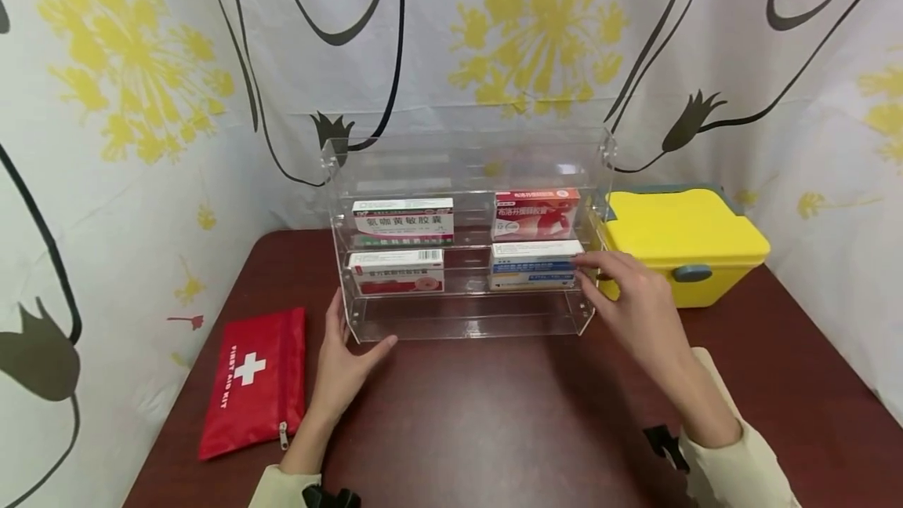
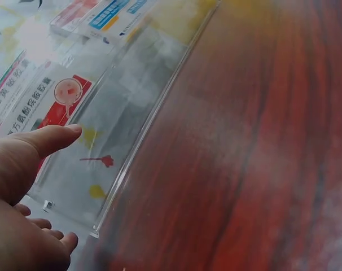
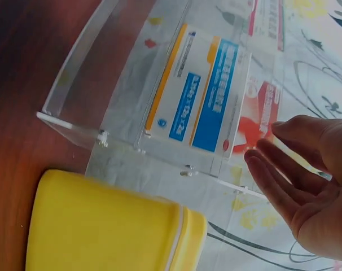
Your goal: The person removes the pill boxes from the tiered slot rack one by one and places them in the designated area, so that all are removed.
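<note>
A clear acrylic rack (image 1: pixel 466 328) stands on the table, with medicine boxes on its tiers. At its lower left corner is my left hand (image 1: pixel 346 363), thumb stretched out in front and the other fingers along the side panel. My right hand (image 1: pixel 631 296) is at the rack's right side, fingers bent and nothing between them, fingertips close to the blue-and-white medicine box (image 1: pixel 534 265). Above that box stands a red medicine box (image 1: pixel 536 214). On the left are a green-and-white medicine box (image 1: pixel 404 222) and, below it, a red-and-white medicine box (image 1: pixel 397 271).
A red first aid pouch (image 1: pixel 257 382) lies on the table left of my left forearm. Right of the rack, close behind my right hand, is a yellow case (image 1: pixel 684 245) with a grey latch. A patterned curtain (image 1: pixel 437 45) hangs behind and at both sides.
</note>
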The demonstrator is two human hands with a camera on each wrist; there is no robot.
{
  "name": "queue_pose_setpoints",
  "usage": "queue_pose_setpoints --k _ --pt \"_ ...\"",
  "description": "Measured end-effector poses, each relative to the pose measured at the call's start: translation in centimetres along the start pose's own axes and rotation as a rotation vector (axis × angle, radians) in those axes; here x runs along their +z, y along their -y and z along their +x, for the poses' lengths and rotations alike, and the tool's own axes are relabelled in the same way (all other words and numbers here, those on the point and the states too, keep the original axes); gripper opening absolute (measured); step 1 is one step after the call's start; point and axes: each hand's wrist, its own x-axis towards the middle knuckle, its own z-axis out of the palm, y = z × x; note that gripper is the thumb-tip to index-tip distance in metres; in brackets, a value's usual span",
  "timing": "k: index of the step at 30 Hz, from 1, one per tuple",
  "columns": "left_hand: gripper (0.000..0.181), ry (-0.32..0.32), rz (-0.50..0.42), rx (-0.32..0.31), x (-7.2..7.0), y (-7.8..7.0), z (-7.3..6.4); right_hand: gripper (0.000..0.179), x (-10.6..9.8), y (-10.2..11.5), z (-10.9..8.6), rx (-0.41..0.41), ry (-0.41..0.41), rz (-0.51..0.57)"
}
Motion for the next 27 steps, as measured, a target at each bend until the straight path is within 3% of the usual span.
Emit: queue_pose_setpoints --k 7,14,18,22,27 --pt "0.103 0.032 -0.041 0.014 0.1 0.0 0.2 0.041 0.8 -0.8 1.2 0.025 0.064 -0.060" --pt "0.095 0.053 -0.033 0.049 -0.1 -1.4 -0.1 0.042 1.6 -1.1 1.8 -0.009 0.113 -0.071" --pt "0.089 0.043 -0.015 0.073 0.0 0.2 0.3 0.044 1.8 -1.1 2.0 -0.018 0.132 -0.073" --pt "0.086 0.023 -0.008 0.052 0.2 2.0 0.8 0.050 1.8 -1.3 2.3 -0.007 0.164 -0.068" --pt "0.083 0.020 -0.004 0.047 0.2 2.6 0.9 0.051 1.8 -1.5 2.4 -0.001 0.198 -0.061"
